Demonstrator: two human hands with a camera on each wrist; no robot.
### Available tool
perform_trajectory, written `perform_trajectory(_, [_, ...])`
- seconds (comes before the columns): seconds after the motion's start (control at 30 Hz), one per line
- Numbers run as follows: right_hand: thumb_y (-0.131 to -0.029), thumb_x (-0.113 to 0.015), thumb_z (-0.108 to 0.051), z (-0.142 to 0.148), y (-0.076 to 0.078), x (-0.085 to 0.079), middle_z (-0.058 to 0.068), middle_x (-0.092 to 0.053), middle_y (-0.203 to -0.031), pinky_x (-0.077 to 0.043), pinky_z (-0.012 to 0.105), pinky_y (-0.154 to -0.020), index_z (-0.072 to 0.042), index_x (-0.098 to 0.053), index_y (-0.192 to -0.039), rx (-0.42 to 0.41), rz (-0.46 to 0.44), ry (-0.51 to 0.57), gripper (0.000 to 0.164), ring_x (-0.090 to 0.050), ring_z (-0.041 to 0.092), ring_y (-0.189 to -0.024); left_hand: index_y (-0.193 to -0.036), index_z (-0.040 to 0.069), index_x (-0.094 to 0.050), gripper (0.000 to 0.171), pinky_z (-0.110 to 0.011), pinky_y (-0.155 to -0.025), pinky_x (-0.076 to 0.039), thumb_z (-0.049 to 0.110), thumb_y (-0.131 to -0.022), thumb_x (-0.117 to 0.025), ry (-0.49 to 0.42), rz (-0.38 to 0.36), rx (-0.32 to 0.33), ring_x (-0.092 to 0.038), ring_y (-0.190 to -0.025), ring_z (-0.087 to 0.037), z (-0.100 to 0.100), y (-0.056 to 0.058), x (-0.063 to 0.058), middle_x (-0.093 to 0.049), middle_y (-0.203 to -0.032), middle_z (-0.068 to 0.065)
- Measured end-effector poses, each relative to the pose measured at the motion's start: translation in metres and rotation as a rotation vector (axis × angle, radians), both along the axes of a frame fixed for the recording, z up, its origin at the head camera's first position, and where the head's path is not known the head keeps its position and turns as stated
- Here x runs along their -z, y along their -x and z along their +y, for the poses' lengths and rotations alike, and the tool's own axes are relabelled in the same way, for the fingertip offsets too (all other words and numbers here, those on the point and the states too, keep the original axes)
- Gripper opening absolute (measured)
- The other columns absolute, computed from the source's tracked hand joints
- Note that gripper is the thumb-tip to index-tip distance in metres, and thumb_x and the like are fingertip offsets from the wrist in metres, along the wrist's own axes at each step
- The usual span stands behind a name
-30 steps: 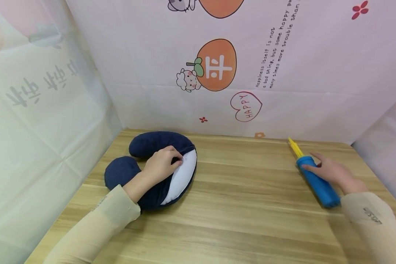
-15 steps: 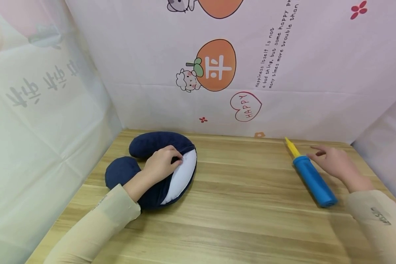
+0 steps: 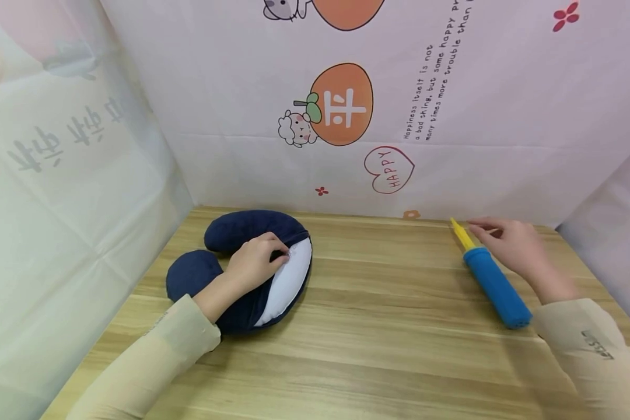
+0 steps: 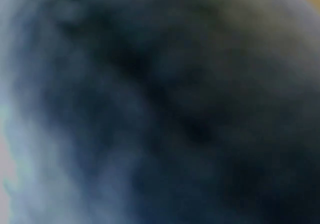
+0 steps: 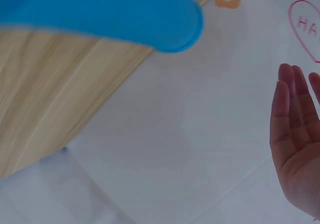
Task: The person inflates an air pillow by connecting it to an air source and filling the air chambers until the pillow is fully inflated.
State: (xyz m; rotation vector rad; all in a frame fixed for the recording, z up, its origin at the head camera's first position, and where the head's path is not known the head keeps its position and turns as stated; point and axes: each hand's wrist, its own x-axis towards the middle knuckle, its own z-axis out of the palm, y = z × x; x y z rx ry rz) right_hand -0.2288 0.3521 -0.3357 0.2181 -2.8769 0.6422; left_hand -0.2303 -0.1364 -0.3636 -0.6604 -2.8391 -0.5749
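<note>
On the left of the table, in the head view, lies a navy U-shaped neck pillow (image 3: 189,273) whose cover gapes along the outer curve, baring a white inner (image 3: 289,286). My left hand (image 3: 254,262) pinches the cover at the edge of this gap, thumb and fingertips together. Over at the right lies a balloon pump with a blue barrel (image 3: 496,286) and a yellow nozzle (image 3: 462,235). My right hand (image 3: 520,248) hovers beside the nozzle, its fingers fairly straight and holding nothing, as the hand (image 5: 300,144) in the right wrist view also shows. Blurred dark fabric (image 4: 100,99) fills the left wrist view.
The wood-grain table (image 3: 383,326) ends at the back against a white printed cloth (image 3: 231,163). Further cloth (image 3: 47,233) hangs along the left side and the right side (image 3: 616,216).
My right hand has come off the pump's barrel and moved forward and left toward the nozzle. The pump has shifted slightly left. The left hand keeps its pinch on the pillow.
</note>
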Motion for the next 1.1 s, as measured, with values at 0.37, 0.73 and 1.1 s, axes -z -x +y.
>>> perform_trajectory(0.37, [-0.105, -0.063, -0.027, -0.056, -0.002, -0.002, 0.019, -0.075, -0.102, -0.048, 0.011, -0.066, 0.001, -0.075, -0.119, -0.1, 0.172, 0.308, 0.033, -0.064, -0.004, -0.078, -0.109, 0.011, -0.079, 0.016, -0.033, -0.072, -0.056, 0.018, -0.096, -0.076, -0.019, 0.026, 0.012, -0.067, -0.087, -0.019, -0.001, 0.0, 0.002, -0.068, -0.108, -0.003])
perform_trajectory(0.73, [-0.105, -0.062, -0.026, -0.114, 0.009, 0.01, 0.019, -0.075, -0.102, -0.055, 0.02, -0.073, 0.003, -0.074, -0.117, -0.187, 0.157, 0.5, 0.033, -0.069, 0.01, -0.082, -0.108, 0.011, -0.079, 0.015, -0.033, -0.072, -0.056, 0.019, -0.096, -0.076, -0.037, 0.053, 0.02, -0.068, -0.086, -0.018, 0.003, 0.001, 0.005, -0.069, -0.107, -0.001])
perform_trajectory(1.1, [-0.098, -0.073, -0.014, -0.19, 0.028, 0.025, 0.009, -0.075, -0.091, -0.053, 0.025, -0.066, 0.001, -0.078, -0.108, -0.344, 0.062, 0.557, 0.019, -0.069, 0.028, -0.081, -0.108, 0.011, -0.079, 0.015, -0.033, -0.072, -0.056, 0.018, -0.096, -0.076, -0.044, 0.056, 0.018, -0.067, -0.086, -0.018, 0.005, 0.001, 0.008, -0.069, -0.106, -0.002])
